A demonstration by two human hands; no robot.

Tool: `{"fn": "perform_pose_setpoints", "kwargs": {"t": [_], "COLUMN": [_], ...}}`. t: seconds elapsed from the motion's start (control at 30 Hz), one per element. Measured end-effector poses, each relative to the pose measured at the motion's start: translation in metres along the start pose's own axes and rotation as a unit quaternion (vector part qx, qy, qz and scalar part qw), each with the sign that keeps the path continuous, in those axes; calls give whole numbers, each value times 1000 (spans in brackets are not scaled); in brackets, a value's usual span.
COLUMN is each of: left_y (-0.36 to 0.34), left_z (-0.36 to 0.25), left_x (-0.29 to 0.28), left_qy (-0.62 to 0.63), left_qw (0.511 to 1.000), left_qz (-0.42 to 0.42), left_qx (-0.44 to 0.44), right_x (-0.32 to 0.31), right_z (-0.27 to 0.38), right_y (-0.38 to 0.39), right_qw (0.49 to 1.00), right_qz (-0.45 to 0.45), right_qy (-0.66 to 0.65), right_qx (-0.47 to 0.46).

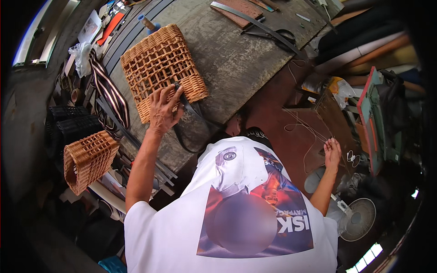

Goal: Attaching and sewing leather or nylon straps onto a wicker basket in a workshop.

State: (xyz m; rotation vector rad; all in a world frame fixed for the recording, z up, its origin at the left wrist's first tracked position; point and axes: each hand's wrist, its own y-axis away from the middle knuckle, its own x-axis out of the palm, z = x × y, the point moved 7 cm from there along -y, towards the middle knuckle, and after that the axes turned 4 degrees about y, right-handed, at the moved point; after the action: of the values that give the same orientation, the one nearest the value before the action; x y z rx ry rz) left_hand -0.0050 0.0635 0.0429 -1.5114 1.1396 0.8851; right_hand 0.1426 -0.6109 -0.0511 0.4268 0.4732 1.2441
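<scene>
A brown woven wicker basket (157,63) lies on its side on the worn worktable, its open lattice facing up. My left hand (165,107) is at its near edge, fingers bent and closed on a black strap (195,111) against the weave. The strap's loose length loops down over the table edge towards my lap. Far out to the right, away from the table, my right hand (332,152) is raised with thumb and fingers pinched together. A thin pale thread (314,132) runs up to its fingertips; whether a needle is there is too small to tell.
A spool of thread (145,22) stands behind the basket. Black-handled scissors (277,38) lie at the table's far right. A second wicker basket (88,159) sits at left, near striped webbing (107,82). A fan (357,219) and a wooden stool (327,113) stand at right.
</scene>
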Motion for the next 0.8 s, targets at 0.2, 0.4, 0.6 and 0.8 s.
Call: {"fn": "perform_pose_setpoints", "kwargs": {"t": [0.2, 0.4, 0.6, 0.8], "left_y": [-2, 0, -1, -1], "left_z": [0, -11, -11, -4], "left_x": [-2, -7, -1, -10], "left_qy": [10, 30, 31, 29], "left_qw": [1000, 997, 991, 986], "left_qz": [12, 15, -51, -94], "left_qx": [-8, -71, -122, -134], "right_x": [171, 363, 452, 448], "right_z": [112, 153, 105, 5], "right_y": [19, 60, 114, 136], "right_qw": [971, 812, 716, 796], "right_qz": [105, 189, 292, 435], "right_qy": [95, 345, 392, 371], "right_qx": [-194, -431, -498, -197]}}
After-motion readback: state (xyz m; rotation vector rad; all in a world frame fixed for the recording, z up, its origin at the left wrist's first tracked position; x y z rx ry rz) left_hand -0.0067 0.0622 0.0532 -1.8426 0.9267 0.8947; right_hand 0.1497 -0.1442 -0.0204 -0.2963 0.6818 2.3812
